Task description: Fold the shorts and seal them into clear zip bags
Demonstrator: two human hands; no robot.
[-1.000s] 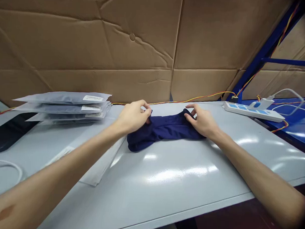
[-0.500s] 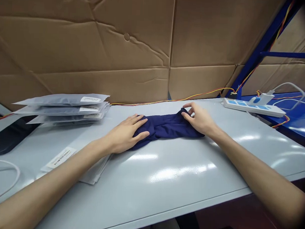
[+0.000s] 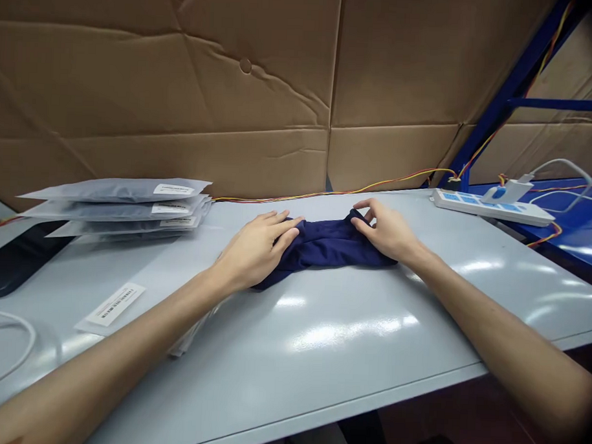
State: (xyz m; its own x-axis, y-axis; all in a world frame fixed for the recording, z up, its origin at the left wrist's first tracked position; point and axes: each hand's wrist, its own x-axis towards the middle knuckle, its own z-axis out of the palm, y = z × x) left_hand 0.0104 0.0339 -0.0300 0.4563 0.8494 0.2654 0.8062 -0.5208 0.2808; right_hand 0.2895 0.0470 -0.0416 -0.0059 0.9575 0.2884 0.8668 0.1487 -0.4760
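A folded navy-blue cloth (image 3: pixel 331 244), soft and creased like a garment, lies in a long strip on the grey table (image 3: pixel 349 379). Over its left end rests my left hand (image 3: pixel 259 246), fingers stretched out and pressing on the fabric. My right hand (image 3: pixel 383 231) pinches a dark, slightly raised edge at the far right corner between thumb and fingers. Part of the cloth's left end is hidden beneath my left hand. By my left forearm is a white barcode label (image 3: pixel 116 304), and plastic bags (image 3: pixel 191 335) show partly from behind that forearm.
Several clear bags with dark contents (image 3: pixel 127 191) are stacked at the back left, near a black flat object (image 3: pixel 20 261) and a white cable (image 3: pixel 30 336). A power strip (image 3: pixel 493 208) sits back right. Cardboard (image 3: pixel 262 85) stands behind the table.
My left hand has slid a little to the right and away from me over the cloth, its fingers closer together. My right hand keeps its pinch in nearly the same place.
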